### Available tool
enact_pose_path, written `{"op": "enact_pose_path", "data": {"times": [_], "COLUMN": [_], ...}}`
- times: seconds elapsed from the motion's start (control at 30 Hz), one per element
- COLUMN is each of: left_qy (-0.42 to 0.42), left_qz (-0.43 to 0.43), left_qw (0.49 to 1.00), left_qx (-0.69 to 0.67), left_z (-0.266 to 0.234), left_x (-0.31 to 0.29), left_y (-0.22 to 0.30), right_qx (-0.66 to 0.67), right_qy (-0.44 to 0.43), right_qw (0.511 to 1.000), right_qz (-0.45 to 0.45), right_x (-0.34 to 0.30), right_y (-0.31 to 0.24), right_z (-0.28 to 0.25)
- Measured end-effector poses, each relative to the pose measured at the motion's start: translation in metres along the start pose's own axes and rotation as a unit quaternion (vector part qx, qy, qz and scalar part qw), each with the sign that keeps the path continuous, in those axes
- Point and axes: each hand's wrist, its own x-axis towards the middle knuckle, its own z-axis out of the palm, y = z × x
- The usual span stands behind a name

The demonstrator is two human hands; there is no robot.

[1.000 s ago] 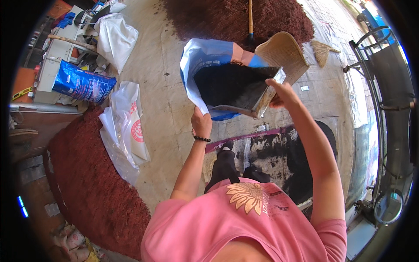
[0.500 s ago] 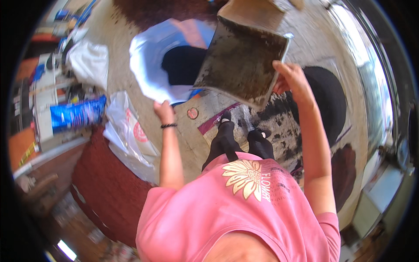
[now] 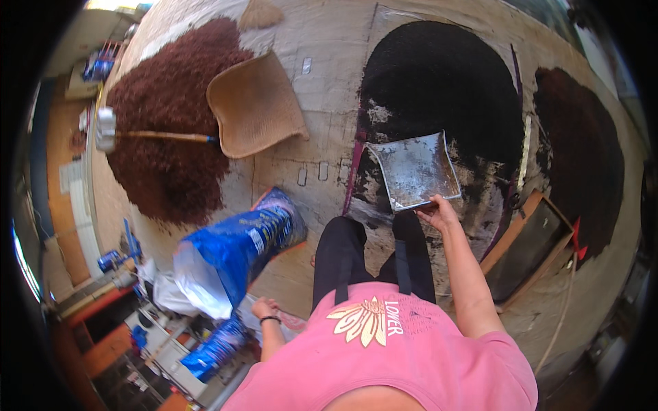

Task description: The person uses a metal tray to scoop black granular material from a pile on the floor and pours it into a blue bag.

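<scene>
My right hand (image 3: 439, 214) grips the near edge of a square metal scoop pan (image 3: 417, 171), its inside smeared dark. The pan is over the near edge of a wide black heap of loose, fine material (image 3: 439, 79). My left hand (image 3: 264, 307) is lower left, apart from the blue sack, with nothing seen in it and its fingers loosely out. Close by stands the tall blue sack (image 3: 236, 240), leaning, its white-lined mouth open toward me. What lies inside the sack is hidden.
A reddish-brown heap (image 3: 168, 123) covers the left floor, with a woven scoop basket (image 3: 257, 106) and a long-handled tool (image 3: 106, 130) by it. At right lie a dark brown heap (image 3: 582, 157) and a wooden-framed sieve (image 3: 528, 246). A smaller blue bag (image 3: 214, 348) is lower left.
The view has swung, showing more floor ahead. My left hand has let go of the sack's rim. My right hand has lowered the scoop pan from over the sack's side toward the black heap.
</scene>
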Motion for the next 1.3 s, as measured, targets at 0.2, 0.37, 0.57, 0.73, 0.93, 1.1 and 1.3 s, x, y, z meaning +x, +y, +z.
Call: {"op": "enact_pose_path", "data": {"times": [0.2,0.37,0.57,0.73,0.93,1.1,1.3], "left_qy": [-0.287,-0.478,-0.572,-0.685,-0.699,-0.699,-0.703], "left_qz": [0.228,0.312,0.4,-0.188,-0.197,-0.179,-0.146], "left_qw": [0.87,0.656,-0.028,0.59,0.504,0.481,0.456], "left_qx": [0.33,0.494,0.716,0.385,0.467,0.499,0.525], "left_z": [0.174,0.345,0.515,0.539,0.569,0.589,0.611], "left_x": [-0.07,-0.095,-0.049,0.076,0.05,0.048,0.041], "left_y": [0.06,0.062,0.0,-0.063,-0.012,0.01,0.019], "right_qx": [0.236,0.372,0.472,0.518,0.582,0.599,0.651], "right_qy": [-0.036,-0.017,-0.012,-0.013,0.037,0.039,0.012], "right_qw": [0.97,0.925,0.871,0.845,0.807,0.798,0.759], "right_qz": [0.045,0.077,0.137,0.134,0.094,0.051,0.028], "right_x": [0.098,0.214,0.364,0.475,0.569,0.597,0.626], "right_y": [0.009,0.024,0.058,0.089,0.107,0.104,0.065], "right_z": [0.045,0.114,0.205,0.286,0.328,0.36,0.366]}}
